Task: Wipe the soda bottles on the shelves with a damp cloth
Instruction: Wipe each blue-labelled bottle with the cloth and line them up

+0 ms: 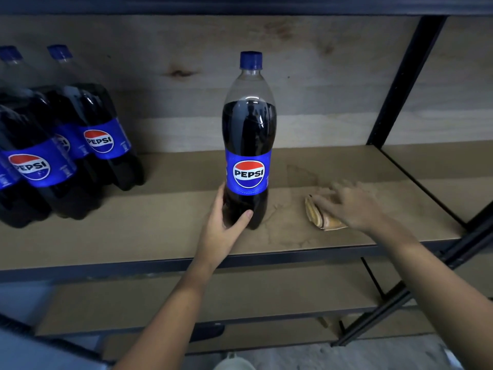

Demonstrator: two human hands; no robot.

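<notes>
Right now my left hand [224,222] grips the upright Pepsi bottle's [249,140] base, while my blurred right hand [349,204] rests spread on the folded cloth [317,213] just beside it.

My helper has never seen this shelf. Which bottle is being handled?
On the brown shelf, find the cluster of bottles at the left. The handled bottle stands alone mid-shelf, left hand gripping its base, a folded cloth to its right.

The left hand [222,225] is curled round the bottle [248,145] near its base, thumb in front. The right hand [349,206], blurred, is laid fingers-spread over the cloth [317,213]. Both forearms are extended forward.
</notes>
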